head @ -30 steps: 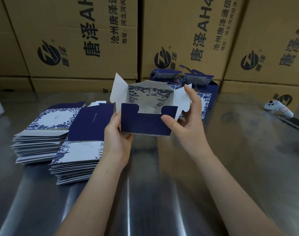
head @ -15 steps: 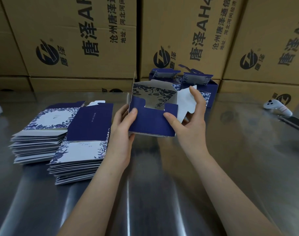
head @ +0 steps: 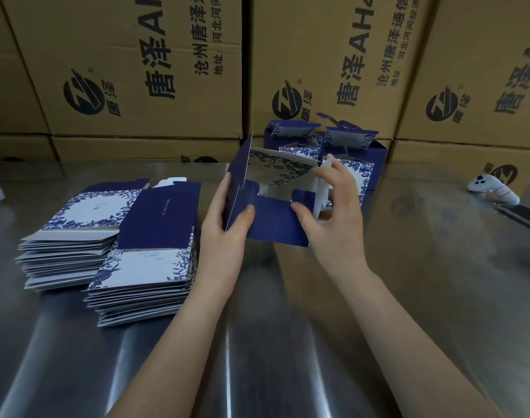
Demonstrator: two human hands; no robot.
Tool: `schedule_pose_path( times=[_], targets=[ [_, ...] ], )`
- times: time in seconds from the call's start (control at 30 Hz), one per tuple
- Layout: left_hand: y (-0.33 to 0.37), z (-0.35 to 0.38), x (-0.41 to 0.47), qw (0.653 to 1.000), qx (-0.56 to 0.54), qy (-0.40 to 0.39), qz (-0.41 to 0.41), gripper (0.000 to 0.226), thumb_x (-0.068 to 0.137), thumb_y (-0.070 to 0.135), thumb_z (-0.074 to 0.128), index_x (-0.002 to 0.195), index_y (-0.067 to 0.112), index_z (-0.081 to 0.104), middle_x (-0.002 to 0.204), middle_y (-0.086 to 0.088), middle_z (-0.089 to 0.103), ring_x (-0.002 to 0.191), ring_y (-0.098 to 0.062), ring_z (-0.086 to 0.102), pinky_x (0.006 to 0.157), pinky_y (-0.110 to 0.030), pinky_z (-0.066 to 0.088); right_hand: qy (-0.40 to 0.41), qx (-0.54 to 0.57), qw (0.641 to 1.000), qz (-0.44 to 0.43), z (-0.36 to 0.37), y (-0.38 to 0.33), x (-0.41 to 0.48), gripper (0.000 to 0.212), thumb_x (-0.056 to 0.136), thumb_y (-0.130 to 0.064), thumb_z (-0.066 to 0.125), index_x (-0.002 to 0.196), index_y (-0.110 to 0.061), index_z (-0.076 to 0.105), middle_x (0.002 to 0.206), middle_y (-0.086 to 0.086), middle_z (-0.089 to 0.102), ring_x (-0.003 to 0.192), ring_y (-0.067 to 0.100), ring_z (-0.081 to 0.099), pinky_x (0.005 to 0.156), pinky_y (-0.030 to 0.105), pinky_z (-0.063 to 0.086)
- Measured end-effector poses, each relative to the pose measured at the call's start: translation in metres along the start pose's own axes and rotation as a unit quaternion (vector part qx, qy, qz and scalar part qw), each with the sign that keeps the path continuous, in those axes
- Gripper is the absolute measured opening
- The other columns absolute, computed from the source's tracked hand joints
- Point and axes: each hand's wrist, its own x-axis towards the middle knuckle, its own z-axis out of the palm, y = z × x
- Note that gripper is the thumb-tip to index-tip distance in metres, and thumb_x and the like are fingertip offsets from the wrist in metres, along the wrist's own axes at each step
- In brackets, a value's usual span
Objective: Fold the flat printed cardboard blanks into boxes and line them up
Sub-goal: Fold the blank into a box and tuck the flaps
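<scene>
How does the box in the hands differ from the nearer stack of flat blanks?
The half-folded navy and white cardboard box is opened hollow, flaps standing out; the nearer stack of printed cardboard blanks lies flat. The box is one piece, held by the left hand and right hand; the stack is many pieces resting on the steel table. Both show navy panels and blue floral print.

The half-folded box (head: 272, 218) is navy outside, white with blue floral print inside; stacked blanks (head: 146, 260) show navy panels and blue-leafed white; brown cartons (head: 131, 64) carry black lettering.
</scene>
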Motion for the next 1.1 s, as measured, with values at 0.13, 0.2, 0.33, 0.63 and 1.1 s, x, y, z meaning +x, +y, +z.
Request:
schedule_pose_path(
  times=[0.13,0.2,0.33,0.63,1.1],
  targets=[
    [-0.004,0.001,-0.002,0.996,0.08,-0.029,0.039,0.058,0.1,0.021,0.053,0.146,0.047,0.03,0.141,0.036,0.038,0.135,0.008,0.036,0.114,-0.033,0.038,-0.017,-0.037,0.999,-0.021,-0.002,-0.002,0.0,0.042,0.088,-0.004,0.064,0.128,-0.016,0.056,0.152,0.005,0.036,0.122,-0.006,0.037,0.074,0.045,0.056],
    [-0.005,0.001,-0.004,0.988,0.127,-0.049,0.07,0.06,0.101,0.027,0.051,0.144,0.056,0.021,0.138,0.047,0.028,0.138,0.013,0.026,0.115,-0.027,0.03,-0.014,-0.043,0.999,-0.03,-0.003,-0.001,0.001,0.042,0.09,-0.004,0.059,0.129,-0.016,0.055,0.149,0.005,0.038,0.112,-0.005,0.04,0.063,0.045,0.056],
    [-0.007,0.0,-0.007,0.971,0.197,-0.068,0.113,0.063,0.1,0.041,0.045,0.142,0.066,0.006,0.147,0.04,0.024,0.141,0.009,0.026,0.111,-0.023,0.031,0.011,-0.073,0.996,-0.049,-0.005,0.0,0.003,0.047,0.091,-0.009,0.056,0.137,-0.019,0.051,0.139,0.006,0.045,0.106,-0.006,0.04,0.074,0.017,0.049],
    [-0.006,-0.007,-0.007,0.92,0.328,-0.107,0.185,0.059,0.095,0.059,0.032,0.142,0.067,-0.004,0.161,0.011,0.022,0.111,0.013,0.041,0.077,-0.021,0.045,0.022,-0.058,0.998,-0.015,-0.007,0.0,0.003,0.049,0.092,-0.025,0.051,0.14,-0.03,0.044,0.135,-0.004,0.041,0.111,-0.017,0.037,0.078,0.012,0.044],
    [-0.012,-0.01,-0.002,0.927,0.328,-0.114,0.144,0.046,0.091,0.068,0.025,0.135,0.074,0.016,0.16,0.018,0.021,0.115,0.04,0.011,0.085,-0.006,0.025,-0.016,0.05,0.999,0.001,-0.017,0.001,0.01,0.043,0.093,-0.022,0.031,0.131,-0.028,0.051,0.125,0.008,0.049,0.117,-0.001,0.044,0.097,0.013,0.034]
  ],
)
